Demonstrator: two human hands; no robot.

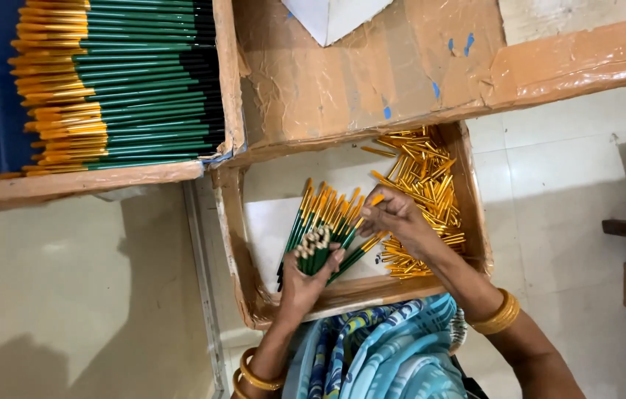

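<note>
My left hand (305, 277) grips a fanned bundle of green pens (325, 225) with yellow caps, held over a shallow cardboard box (233, 236). My right hand (394, 216) pinches one yellow cap at the bundle's right side. A heap of loose yellow caps (424, 177) lies in the right part of the same box, just beyond my right hand. Gold bangles circle both wrists.
A larger cardboard tray (91, 181) at the upper left holds several rows of finished green pens (135, 81) with yellow caps. A taped cardboard flap (431, 66) overhangs the box at the top. Pale tiled floor (572, 170) spreads to the right, with dark wooden pieces at the right edge.
</note>
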